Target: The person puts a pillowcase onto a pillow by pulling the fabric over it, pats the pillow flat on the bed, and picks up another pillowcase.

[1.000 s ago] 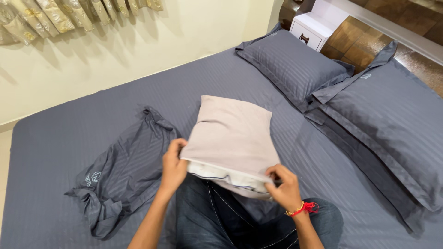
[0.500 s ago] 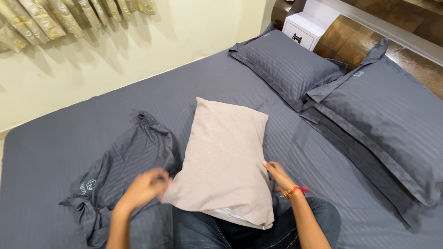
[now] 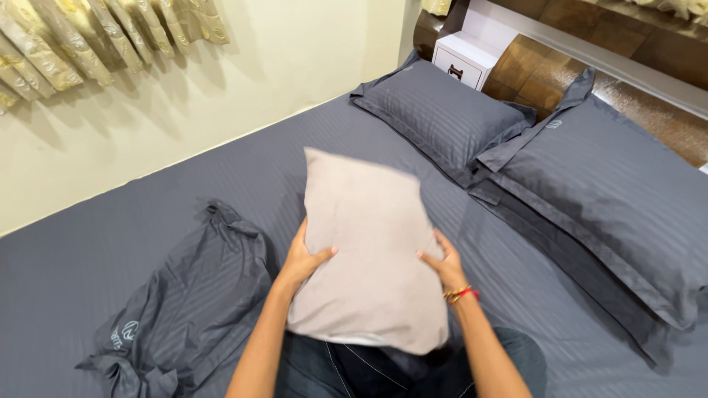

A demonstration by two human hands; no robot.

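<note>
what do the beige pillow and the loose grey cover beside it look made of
Beige pillow: matte woven fabric, probably cotton, over soft filling; it dents where the left hand and right hand press its sides. Grey cover: thin cloth with a faint sheen and woven stripes, likely cotton sateen; it lies limp and creased.

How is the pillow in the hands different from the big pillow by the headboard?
The beige pillow is plain pale beige; the grey pillow wears a dark grey striped case with a flat border. The beige pillow is held up between the left hand and right hand; the grey pillow lies flat on the bed. Both are rectangular.
</note>
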